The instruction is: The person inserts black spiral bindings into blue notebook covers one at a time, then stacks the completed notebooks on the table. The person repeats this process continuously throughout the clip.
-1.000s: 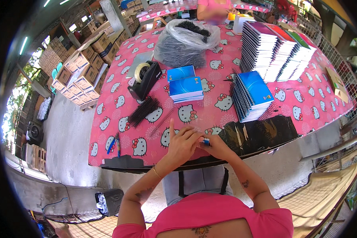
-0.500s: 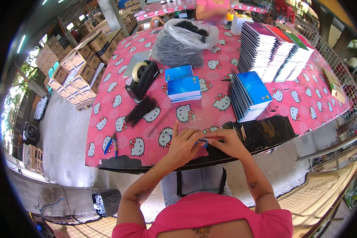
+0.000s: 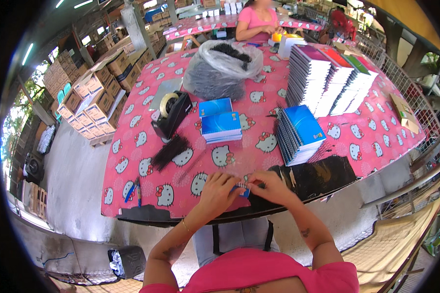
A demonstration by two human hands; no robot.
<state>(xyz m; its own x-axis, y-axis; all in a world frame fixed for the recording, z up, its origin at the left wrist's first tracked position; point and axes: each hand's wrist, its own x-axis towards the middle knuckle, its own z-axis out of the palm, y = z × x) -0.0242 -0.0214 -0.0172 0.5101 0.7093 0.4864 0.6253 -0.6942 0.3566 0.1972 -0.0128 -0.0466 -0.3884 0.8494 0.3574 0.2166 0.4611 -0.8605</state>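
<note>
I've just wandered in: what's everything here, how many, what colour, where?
Blue booklet: one, blue, between the hands
Low notebook piles: two, blue, centre
Coil-bound stack: one, blue, right of those
Tall notebook stacks: three; purple, red and green, beyond it
Bag of coils: one, clear with dark contents, far side
Tape dispenser: one, black, left of the low piles
Loose coils: one bundle, black, before the dispenser
Pen-like items: two, mostly blue, near left
Table: one, pink-patterned, centre
Cartons: many, brown, back left
Container: one, black, floor lower left
Co-worker: one, pink top, across the table
Left hand: one, on the booklet
Right hand: one, at its edge
</note>
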